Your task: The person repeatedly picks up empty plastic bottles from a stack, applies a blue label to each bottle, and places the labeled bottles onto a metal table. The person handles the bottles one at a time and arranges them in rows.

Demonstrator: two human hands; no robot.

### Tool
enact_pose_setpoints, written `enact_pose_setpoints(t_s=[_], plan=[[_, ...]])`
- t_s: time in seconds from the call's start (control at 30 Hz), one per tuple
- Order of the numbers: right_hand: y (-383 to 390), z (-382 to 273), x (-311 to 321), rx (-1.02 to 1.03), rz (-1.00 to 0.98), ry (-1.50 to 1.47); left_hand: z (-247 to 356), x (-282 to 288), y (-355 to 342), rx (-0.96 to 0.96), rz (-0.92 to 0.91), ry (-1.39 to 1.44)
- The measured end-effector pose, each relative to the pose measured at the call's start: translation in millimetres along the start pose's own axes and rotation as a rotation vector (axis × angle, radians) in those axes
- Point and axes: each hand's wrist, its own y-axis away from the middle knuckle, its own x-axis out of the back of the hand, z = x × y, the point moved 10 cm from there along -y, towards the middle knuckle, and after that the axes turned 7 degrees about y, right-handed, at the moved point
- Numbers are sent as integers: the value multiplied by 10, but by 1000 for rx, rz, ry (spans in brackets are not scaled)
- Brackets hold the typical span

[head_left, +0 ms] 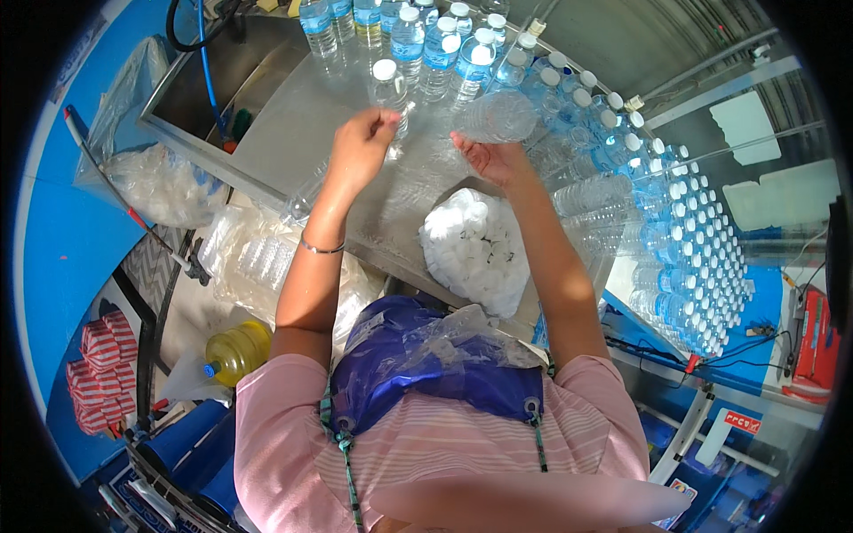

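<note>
My left hand point(362, 149) is closed, its thumb and fingertips pinched together beside an upright, unlabelled clear bottle with a white cap point(387, 76). Whether those fingers grip anything is hidden. My right hand point(493, 162) has its fingers curled against a clear plastic bottle point(502, 117) that lies on its side above the palm; its grip is partly hidden. Below and between my hands, a bulging clear bag of white bottle caps point(473, 242) sits at the near edge of the steel counter point(298, 115). Another clear bottle point(306, 191) lies beside my left forearm.
Capped bottles with blue labels point(407, 43) stand along the counter's far side, and many more point(684, 240) fill the right. Unlabelled clear bottles point(593, 195) lie beside my right forearm. A steel sink point(160, 111) is at far left. A yellowish jug point(238, 353) stands lower left.
</note>
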Motion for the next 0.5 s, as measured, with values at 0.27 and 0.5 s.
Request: enact_pose_setpoints(t_s=[0.27,0.5], plan=[[633,-972,-674,526,529,1461,-696,-177,178,158,-72,-170],[881,-883,-988,1081,705,1809,-711,-1340,-374,-91,-166,-175]])
